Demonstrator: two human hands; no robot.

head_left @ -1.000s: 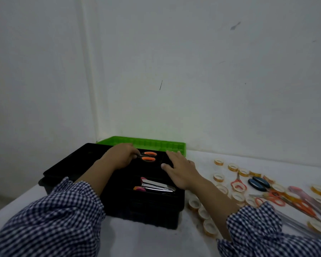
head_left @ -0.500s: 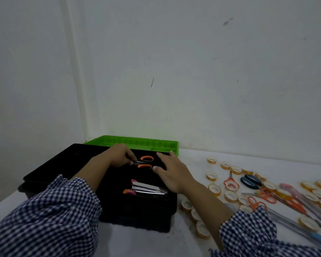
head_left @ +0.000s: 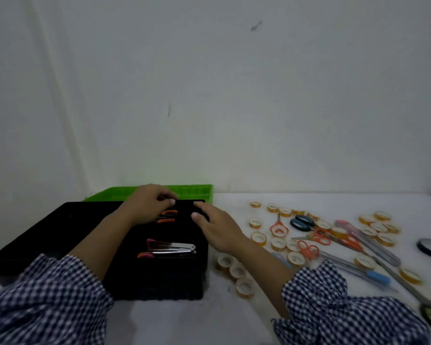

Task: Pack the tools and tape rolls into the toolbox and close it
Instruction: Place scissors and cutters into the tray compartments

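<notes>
Over the open black toolbox (head_left: 159, 282), my left hand (head_left: 149, 205) hovers above the orange scissors (head_left: 168, 215) lying inside, its grip I cannot tell; my right hand (head_left: 217, 229) sits at the right rim, grip spread, with tape rolls (head_left: 258, 238) scattered alongside.

The left hand (head_left: 149, 207) has come off the scissors (head_left: 169, 216) and lifted toward the far edge of the toolbox (head_left: 159, 277), its fingers now curled. The orange handles lie free in the box just below them. The right hand (head_left: 219, 230) has slid rightward, so its palm is past the box's right rim and only the fingertips are over it.
</notes>
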